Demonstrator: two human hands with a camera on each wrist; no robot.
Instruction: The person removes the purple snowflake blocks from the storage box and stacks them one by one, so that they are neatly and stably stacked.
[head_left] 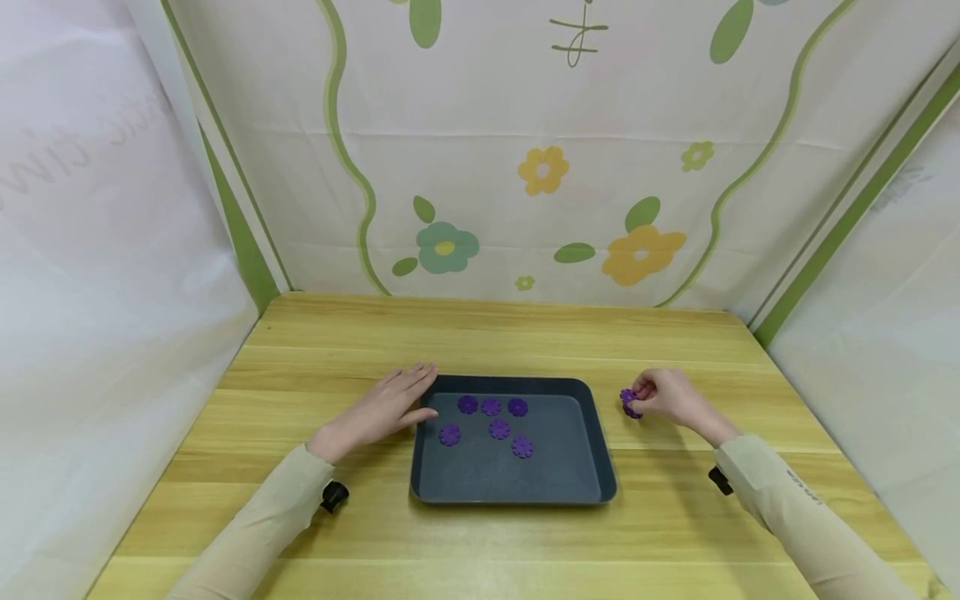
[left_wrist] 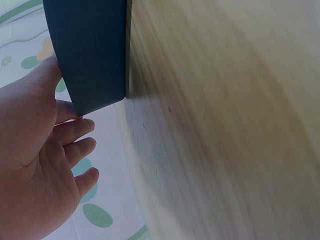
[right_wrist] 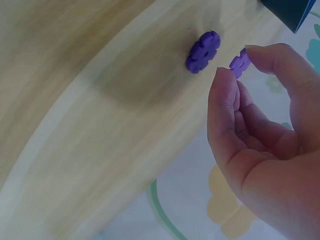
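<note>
- Rising behind everything, the white backdrop (head_left: 480, 108) carries printed flowers, leaves and wavy green lines; white side panels flank it to left and right.
- Reaching back to the backdrop, the wood-grain surface (head_left: 495, 550) bears the tray and one loose disc.
- On the middle of the surface lies the dark grey tray (head_left: 480, 475), flat, with low raised walls all round. Six purple discs with notched edges lie in its far and left parts, apart from one another; the near part shows bare tray floor.
- Pale sleeves (head_left: 262, 517) come in from both near corners, one either side of the tray.
- The left hand (head_left: 375, 414) rests at the tray's far left corner, fingers extended and together, thumb reaching over the left wall. It covers part of that corner and has hold of no disc.
- The right hand (head_left: 667, 396) is well to the right of the tray, pinching a disc between thumb and fingertips, the gap only as wide as the disc. The tray's right wall stands between it and the six discs.
- Black pieces (head_left: 334, 497) show under both cuffs.
- Of the eight discs, six are in the tray: three in a far row (head_left: 491, 407), three nearer (head_left: 498, 429). The held disc (right_wrist: 240, 63) is tilted; the loose disc (right_wrist: 203, 52) lies near it on the surface.
</note>
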